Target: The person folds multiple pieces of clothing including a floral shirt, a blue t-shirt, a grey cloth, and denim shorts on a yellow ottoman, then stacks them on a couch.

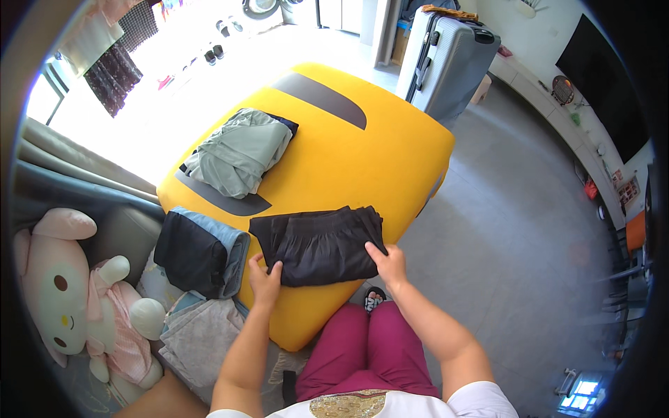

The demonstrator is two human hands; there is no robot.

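Observation:
A folded black garment lies on the near part of a large yellow cushion-like surface. My left hand presses on its near left corner with fingers spread over the fabric. My right hand rests on its near right edge, fingers flat on the cloth. A folded grey-green garment lies farther back on the yellow surface, over a dark piece.
A folded dark and blue garment and pale folded cloths lie at my left. A pink and white plush toy sits on the grey sofa. A grey suitcase stands beyond. Grey floor spreads to the right.

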